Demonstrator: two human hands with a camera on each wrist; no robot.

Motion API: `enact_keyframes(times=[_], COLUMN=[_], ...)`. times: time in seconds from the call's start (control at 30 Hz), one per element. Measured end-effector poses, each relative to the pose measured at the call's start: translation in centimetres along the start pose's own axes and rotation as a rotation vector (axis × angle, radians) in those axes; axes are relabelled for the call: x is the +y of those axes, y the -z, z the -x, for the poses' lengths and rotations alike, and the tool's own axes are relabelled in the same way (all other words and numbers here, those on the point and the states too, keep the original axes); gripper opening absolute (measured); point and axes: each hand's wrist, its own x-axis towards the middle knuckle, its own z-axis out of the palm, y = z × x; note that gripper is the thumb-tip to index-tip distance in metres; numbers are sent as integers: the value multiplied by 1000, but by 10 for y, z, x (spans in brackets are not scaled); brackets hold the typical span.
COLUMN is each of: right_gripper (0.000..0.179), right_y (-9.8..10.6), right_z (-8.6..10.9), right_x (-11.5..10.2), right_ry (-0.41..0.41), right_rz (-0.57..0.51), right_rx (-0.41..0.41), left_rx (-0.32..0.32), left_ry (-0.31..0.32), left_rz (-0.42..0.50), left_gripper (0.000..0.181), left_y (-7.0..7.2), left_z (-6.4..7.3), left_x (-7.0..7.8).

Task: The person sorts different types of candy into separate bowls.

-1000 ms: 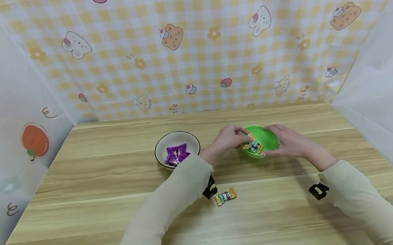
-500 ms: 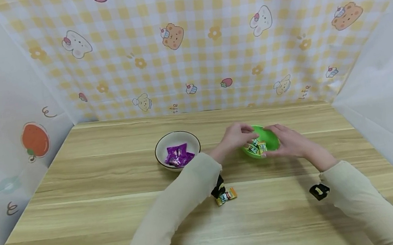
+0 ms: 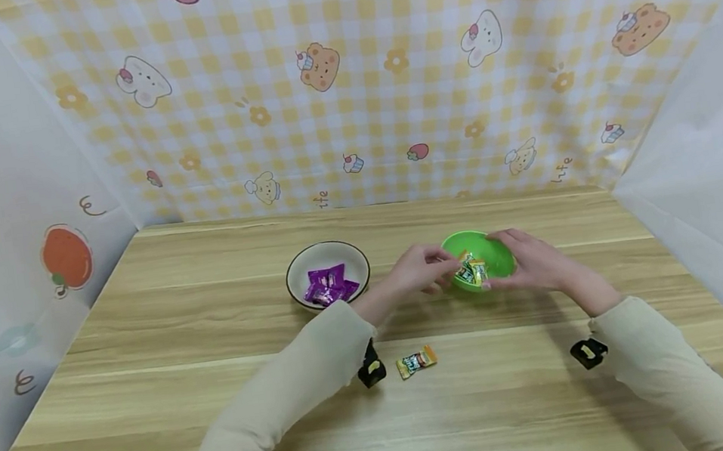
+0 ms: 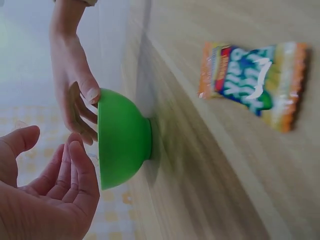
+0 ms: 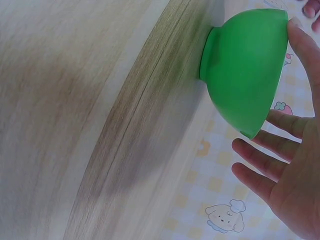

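Observation:
A green bowl (image 3: 502, 262) stands upright on the table, with yellow-and-green wrapped candies (image 3: 473, 270) inside it. My right hand (image 3: 534, 260) holds this bowl by its right side, thumb and fingers spread along the rim (image 5: 286, 50). My left hand (image 3: 421, 269) hovers at the bowl's left rim. In the left wrist view its thumb stands apart from the loosely bent fingers (image 4: 82, 170), and nothing sits between them. Nearer to me lies a single candy (image 3: 417, 361) in an orange-ended wrapper, large in the left wrist view.
Left of the hands stands a white bowl (image 3: 295, 265) with a dark rim, holding several purple-wrapped candies (image 3: 328, 285). The wooden table (image 3: 495, 406) ends at a yellow checked cloth (image 3: 373, 102) behind, with white sheets at both sides.
My left hand reached further over the green bowl, then drew back left to its rim, its fingers now without a candy. Candies lie in the bowl. My right hand stays in place.

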Motion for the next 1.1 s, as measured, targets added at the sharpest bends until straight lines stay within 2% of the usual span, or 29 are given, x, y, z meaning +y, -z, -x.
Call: enact_keyframes(times=[0.2, 0.5, 0.67, 0.9, 1.0, 1.1], right_gripper=[88, 88, 88, 88, 88, 88], right_y=[1, 1, 1, 1, 1, 0], right_z=[0, 0, 0, -1, 0, 0], right_x=[-1, -2, -1, -1, -1, -1], right_ry=[-12, -13, -13, -19, -19, -19], right_rz=[-1, -6, -3, 3, 4, 3], right_rx=[-1, -3, -6, -15, -16, -16], left_rx=[-52, -125, -136, -109, -105, -100], left_ry=[9, -34, -60, -179, -190, -175], left_rz=[-40, -69, -93, -214, -216, -230], left_gripper=[17, 16, 18, 20, 21, 21], left_y=[4, 2, 5, 11, 13, 14], left_z=[23, 51, 63, 74, 78, 80], left_x=[-11, -34, -44, -56, -58, -61])
